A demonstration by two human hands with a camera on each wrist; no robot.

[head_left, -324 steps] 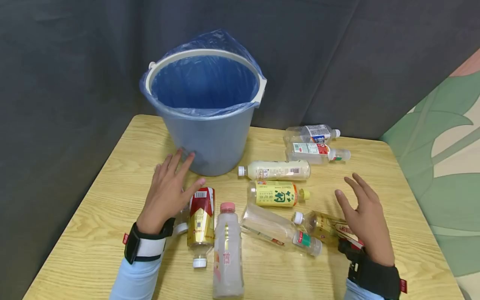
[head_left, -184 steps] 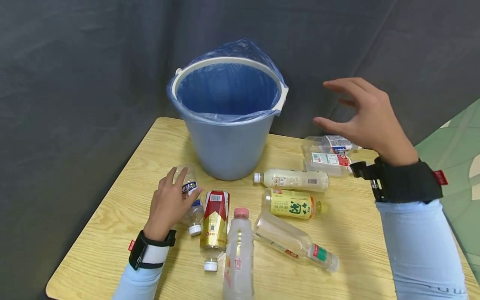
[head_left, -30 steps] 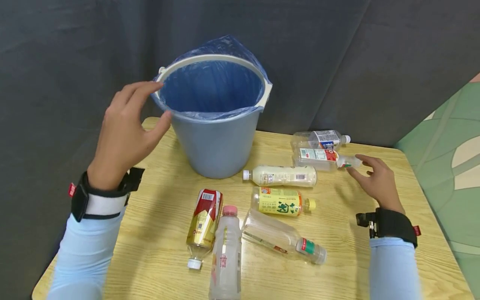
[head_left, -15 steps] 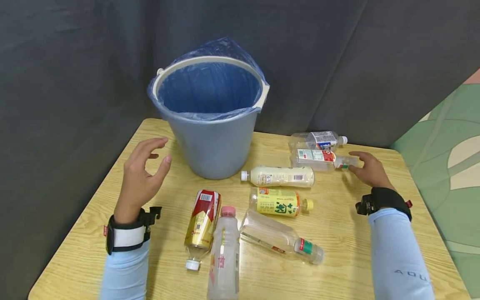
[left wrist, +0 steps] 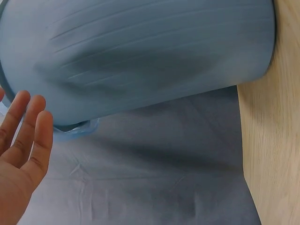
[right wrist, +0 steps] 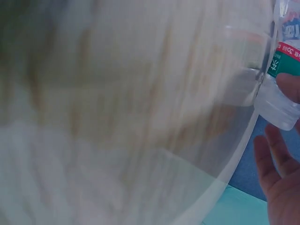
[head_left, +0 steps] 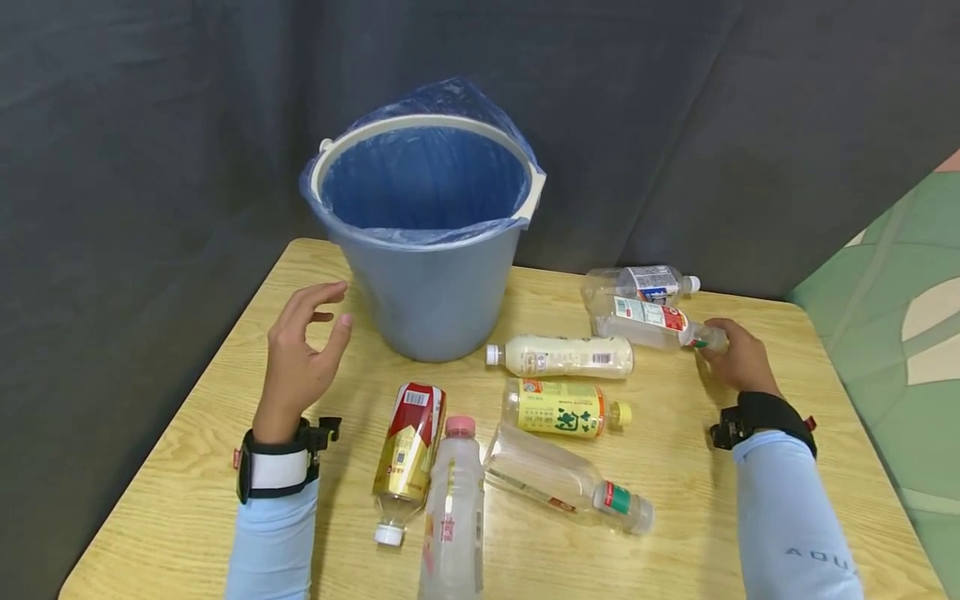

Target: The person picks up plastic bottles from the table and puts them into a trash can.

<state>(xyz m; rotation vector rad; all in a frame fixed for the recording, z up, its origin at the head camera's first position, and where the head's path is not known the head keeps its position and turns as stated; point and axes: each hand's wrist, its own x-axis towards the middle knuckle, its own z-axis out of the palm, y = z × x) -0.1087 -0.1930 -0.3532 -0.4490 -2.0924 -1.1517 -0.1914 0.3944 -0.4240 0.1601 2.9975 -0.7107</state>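
My right hand pinches the cap end of a clear plastic bottle with a red-and-white label, lying at the table's back right. In the right wrist view, thumb and fingers are around the cap end of this bottle, beside its green label band. My left hand is held over the table at left, holding nothing, its fingers loosely bent and thumb apart. In front of it stands a blue-grey bucket with a white rim and blue liner. The left wrist view shows the bucket's wall beside my fingers.
Another clear bottle lies just behind the gripped one. Closer in lie a cream bottle, a yellow-label bottle, a large clear bottle, a pink-capped bottle and a red-and-gold bottle. A dark curtain hangs behind.
My left hand has come down from beside the bucket rim. My right hand has closed on the clear bottle's cap end, which has swung slightly towards me. The blue-label bottle at left and gold bottle at right are gone.
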